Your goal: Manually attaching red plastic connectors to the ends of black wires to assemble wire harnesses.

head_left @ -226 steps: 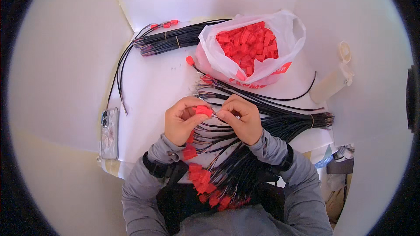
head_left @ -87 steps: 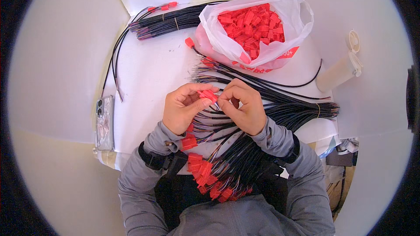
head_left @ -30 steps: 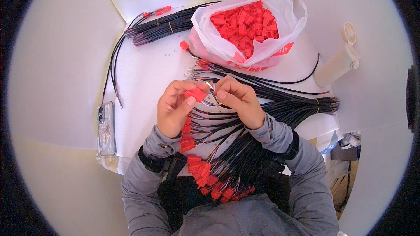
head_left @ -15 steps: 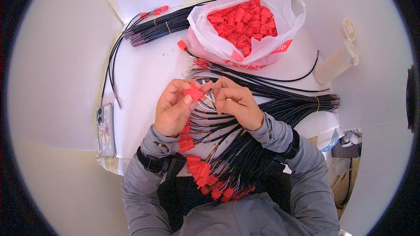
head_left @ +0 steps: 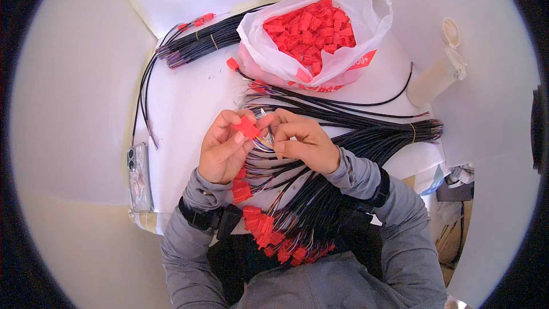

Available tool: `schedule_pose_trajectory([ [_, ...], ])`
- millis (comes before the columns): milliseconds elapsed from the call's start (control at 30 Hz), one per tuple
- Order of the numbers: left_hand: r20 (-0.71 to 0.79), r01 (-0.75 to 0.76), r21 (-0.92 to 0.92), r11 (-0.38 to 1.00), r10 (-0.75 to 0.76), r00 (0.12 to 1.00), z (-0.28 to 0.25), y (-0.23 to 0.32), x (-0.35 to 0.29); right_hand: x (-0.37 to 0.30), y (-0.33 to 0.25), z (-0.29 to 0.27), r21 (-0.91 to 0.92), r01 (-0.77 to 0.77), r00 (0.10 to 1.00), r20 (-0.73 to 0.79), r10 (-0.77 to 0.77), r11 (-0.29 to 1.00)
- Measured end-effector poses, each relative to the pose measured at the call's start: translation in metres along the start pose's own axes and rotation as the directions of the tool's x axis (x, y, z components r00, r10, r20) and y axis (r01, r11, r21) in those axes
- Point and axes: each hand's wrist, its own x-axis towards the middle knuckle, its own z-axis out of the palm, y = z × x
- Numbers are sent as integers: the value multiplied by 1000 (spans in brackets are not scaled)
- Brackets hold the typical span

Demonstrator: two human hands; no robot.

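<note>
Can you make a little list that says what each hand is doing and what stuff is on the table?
left hand: pinches a red plastic plug
right hand: pinches thin coloured wires beside the plug
under the hands: black cables with red plugs on their near ends
bag: white, open, full of red plugs
far left: tied cable bundle
left edge of table: phone
far right: white tube with open lid

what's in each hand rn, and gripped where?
Left hand pinches a red connector by its sides between thumb and fingertips. Right hand holds thin wires close to their ends, right by the connector.
</note>
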Motion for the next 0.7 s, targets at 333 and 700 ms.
schedule_pose_trajectory([
  [333, 49, 18, -26, 999, -17, 999, -2, -1, -3, 0, -5, 3, 4, 11, 1000, -10, -11, 1000],
  [700, 27, 8, 14, 1000, -9, 1000, -1, -3, -2, -1, 2, 5, -59, 37, 998, -44, -40, 998],
])
